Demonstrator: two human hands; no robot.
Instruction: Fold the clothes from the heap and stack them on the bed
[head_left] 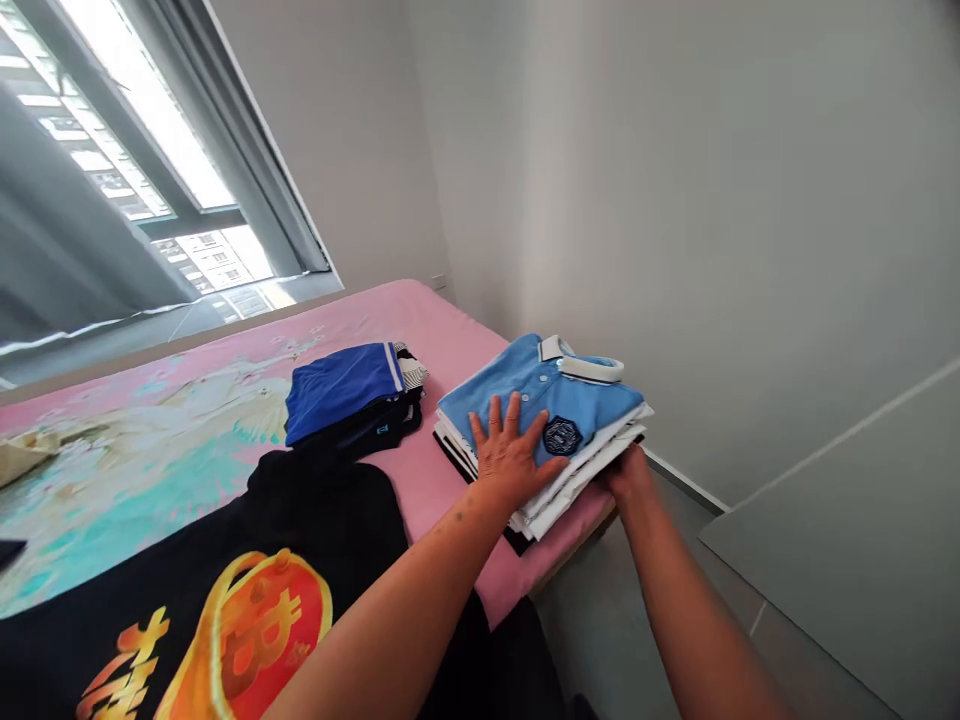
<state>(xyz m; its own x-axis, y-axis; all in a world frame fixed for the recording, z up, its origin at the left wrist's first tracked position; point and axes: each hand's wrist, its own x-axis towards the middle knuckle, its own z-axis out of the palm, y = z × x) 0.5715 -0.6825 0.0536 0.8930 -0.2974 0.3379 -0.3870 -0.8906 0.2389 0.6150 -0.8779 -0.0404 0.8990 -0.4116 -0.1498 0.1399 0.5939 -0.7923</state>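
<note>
A light blue polo shirt (pixel 502 375) with a white collar and a dark badge lies folded on top of a stack of folded shirts (pixel 559 500), mostly white with some black underneath. The stack rests at the corner of the bed. Flat on the polo shirt lies my left hand (pixel 510 455), fingers spread. My right hand (pixel 628 472) grips the stack's right edge from below, its fingers hidden underneath. Left of the stack is a second pile of folded clothes, with a blue garment (pixel 345 385) above black ones (pixel 375 425).
A black T-shirt (pixel 330 510) with a red and gold print is spread across the near left of the bed. The pink patterned bedsheet (pixel 390 310) extends toward the window (pixel 210 255) with grey curtains. A bare wall (pixel 675 250) rises beyond the bed's right side.
</note>
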